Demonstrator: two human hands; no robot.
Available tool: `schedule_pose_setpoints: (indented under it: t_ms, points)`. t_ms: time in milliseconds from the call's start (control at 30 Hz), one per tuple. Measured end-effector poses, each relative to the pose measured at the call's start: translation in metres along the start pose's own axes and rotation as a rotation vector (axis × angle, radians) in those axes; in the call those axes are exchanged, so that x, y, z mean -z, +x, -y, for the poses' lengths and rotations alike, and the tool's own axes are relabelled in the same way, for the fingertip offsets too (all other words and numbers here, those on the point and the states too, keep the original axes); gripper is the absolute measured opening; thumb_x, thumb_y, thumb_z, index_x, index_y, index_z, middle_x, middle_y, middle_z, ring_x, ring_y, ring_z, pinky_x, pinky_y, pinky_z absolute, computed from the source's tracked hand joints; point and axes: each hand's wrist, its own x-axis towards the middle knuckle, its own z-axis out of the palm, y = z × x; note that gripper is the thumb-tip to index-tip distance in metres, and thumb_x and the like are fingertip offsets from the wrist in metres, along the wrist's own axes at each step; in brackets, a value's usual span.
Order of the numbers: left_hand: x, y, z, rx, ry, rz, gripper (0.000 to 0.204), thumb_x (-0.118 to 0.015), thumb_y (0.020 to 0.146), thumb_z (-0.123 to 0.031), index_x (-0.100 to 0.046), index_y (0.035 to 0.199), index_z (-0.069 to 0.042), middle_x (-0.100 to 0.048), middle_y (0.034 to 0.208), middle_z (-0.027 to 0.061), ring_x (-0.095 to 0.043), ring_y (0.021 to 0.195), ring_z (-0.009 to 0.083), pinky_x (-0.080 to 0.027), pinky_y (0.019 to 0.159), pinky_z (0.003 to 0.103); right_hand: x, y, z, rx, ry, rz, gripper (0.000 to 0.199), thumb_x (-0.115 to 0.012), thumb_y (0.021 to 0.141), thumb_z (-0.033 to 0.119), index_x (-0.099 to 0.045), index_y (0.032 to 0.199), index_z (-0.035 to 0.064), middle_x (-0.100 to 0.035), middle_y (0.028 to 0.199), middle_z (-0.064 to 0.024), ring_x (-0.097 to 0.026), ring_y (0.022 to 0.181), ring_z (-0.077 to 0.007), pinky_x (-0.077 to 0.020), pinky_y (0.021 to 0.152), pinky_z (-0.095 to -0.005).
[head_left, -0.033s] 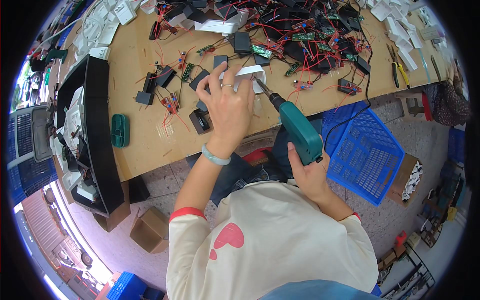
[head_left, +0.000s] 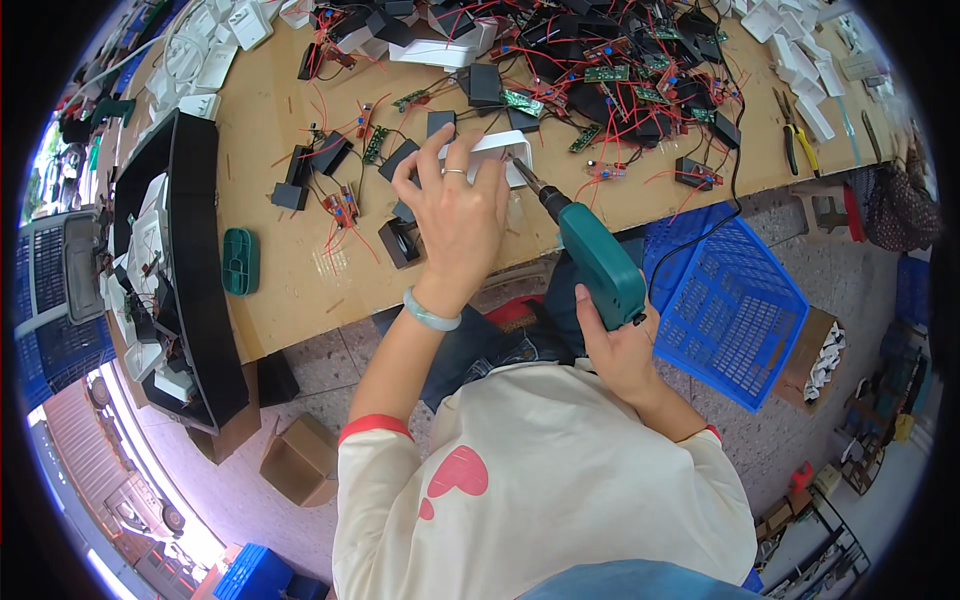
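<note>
My right hand (head_left: 624, 350) is wrapped round the handle of a green corded electric screwdriver (head_left: 600, 258). The tool slants up and left, its tip inside a white plastic casing (head_left: 520, 145) near the table's front edge. My left hand (head_left: 455, 212), fingers bent, holds the casing by its left side and hides much of it. What the tip touches inside is too small to make out. Close to my left hand lie a small open black box (head_left: 400, 243) and several black blocks with wires, among them a block at the fingertips (head_left: 440, 122).
A heap of black parts, red wires and circuit boards (head_left: 640, 95) covers the far table. On the left stand a black bin (head_left: 205, 290) of white parts and a green tray (head_left: 239, 262). Pliers (head_left: 797, 135) lie at right; below is a blue crate (head_left: 735, 315).
</note>
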Motion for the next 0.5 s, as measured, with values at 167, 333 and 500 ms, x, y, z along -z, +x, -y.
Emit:
schedule_pose_setpoints:
  t_ms: [167, 333, 500]
  points:
    - [0.0002, -0.0007, 0.0000, 0.004, -0.006, -0.001, 0.008, -0.078, 0.082, -0.016, -0.074, 0.087, -0.013, -0.065, 0.120, 0.0032, -0.055, 0.124, 0.0290, -0.032, 0.101, 0.048, -0.0013, -0.0023, -0.0007, -0.056, 0.053, -0.001, 0.029, -0.069, 0.094, 0.007, -0.056, 0.118, -0.0020, -0.068, 0.093, -0.0125, -0.068, 0.078, -0.0190, -0.0534, 0.072, -0.0302]
    - [0.0007, -0.0006, 0.0003, 0.003, -0.005, 0.004, 0.008, -0.078, 0.082, -0.016, -0.074, 0.088, -0.013, -0.065, 0.120, 0.0031, -0.055, 0.124, 0.0286, -0.032, 0.101, 0.048, -0.0016, -0.0019, 0.0012, -0.045, 0.038, -0.009, 0.029, -0.069, 0.094, 0.006, -0.056, 0.118, -0.0022, -0.068, 0.092, -0.0121, -0.067, 0.076, -0.0181, -0.0531, 0.071, -0.0295]
    - [-0.0003, -0.0013, 0.0006, 0.007, -0.009, -0.002, 0.008, -0.078, 0.082, -0.016, -0.074, 0.088, -0.013, -0.064, 0.121, 0.0027, -0.055, 0.124, 0.0282, -0.032, 0.102, 0.048, 0.0000, -0.0012, 0.0033, -0.050, 0.029, 0.009, 0.029, -0.069, 0.093, 0.005, -0.056, 0.118, -0.0020, -0.068, 0.093, -0.0117, -0.068, 0.077, -0.0187, -0.0532, 0.072, -0.0299]
